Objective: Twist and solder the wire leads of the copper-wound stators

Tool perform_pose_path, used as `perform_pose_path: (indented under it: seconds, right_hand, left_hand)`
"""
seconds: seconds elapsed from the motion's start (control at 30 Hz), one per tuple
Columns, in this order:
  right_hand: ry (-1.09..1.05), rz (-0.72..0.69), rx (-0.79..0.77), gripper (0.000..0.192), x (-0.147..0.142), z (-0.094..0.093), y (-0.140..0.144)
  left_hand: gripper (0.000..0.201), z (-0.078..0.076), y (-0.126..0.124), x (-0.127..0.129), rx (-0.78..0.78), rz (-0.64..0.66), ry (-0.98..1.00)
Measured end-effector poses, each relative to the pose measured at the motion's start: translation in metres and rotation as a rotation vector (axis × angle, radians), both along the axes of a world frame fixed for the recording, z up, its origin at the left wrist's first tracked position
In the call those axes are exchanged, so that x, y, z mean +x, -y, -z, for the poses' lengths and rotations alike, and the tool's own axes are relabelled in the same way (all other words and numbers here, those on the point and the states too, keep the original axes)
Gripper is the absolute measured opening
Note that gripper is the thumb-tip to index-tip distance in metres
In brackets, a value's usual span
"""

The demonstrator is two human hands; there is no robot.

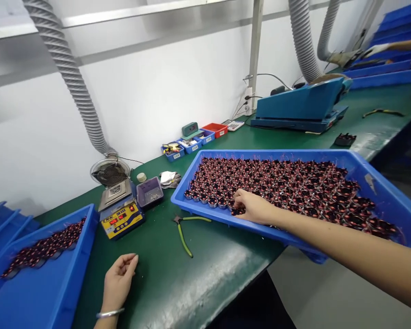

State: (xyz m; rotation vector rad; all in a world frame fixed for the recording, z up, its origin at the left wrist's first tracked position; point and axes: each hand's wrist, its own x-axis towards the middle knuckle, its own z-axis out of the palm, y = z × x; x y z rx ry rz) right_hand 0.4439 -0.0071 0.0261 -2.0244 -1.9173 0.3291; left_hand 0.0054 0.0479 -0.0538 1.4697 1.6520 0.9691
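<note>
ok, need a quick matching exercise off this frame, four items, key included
1. right hand
2. left hand
3. pliers
4. purple tray

A. small pale bits inside
B. bangle at its wrist
C. green handles spread apart
D. at the near edge of the parts in the large blue tray

Pairs: 1-D, 2-B, 3-C, 4-A

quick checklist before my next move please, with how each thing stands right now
1. Right hand at the small red-and-black wired parts: ok.
2. Firm grip on one part: cannot tell; fingertips partly hidden.
3. Left hand free: cannot tell; curled fingers hide the palm.
4. Green-handled metal cutters apart from both hands: ok, lying on the glossy green tabletop.
5. Large blue plastic tray wholly over the tabletop: not ok, its near side juts past the edge.
</note>
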Motion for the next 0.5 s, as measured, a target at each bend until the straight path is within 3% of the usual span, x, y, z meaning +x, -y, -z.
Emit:
perform_pose_path:
  seconds: [0.17, 0.3, 0.4, 0.5]
  right_hand:
    - [0.057, 0.080, 0.119, 0.019, 0.005, 0.001, 0.003]
    - [0.017, 0.131, 0.320, 0.020, -0.006, -0.002, 0.011]
    - [-0.060, 0.114, 0.557, 0.014, -0.046, 0.008, 0.040]
    - [-0.049, 0.029, 0.603, 0.007, -0.105, 0.035, 0.074]
  left_hand:
    - [0.060, -0.004, 0.007, 0.007, 0.027, 0.126, 0.003]
    - [0.056, -0.014, 0.018, 0.025, 0.060, 0.192, 0.006]
    - [0.056, -0.017, 0.032, 0.038, 0.085, 0.262, -0.002]
    - [0.060, -0.008, 0.039, 0.041, 0.060, 0.327, -0.013]
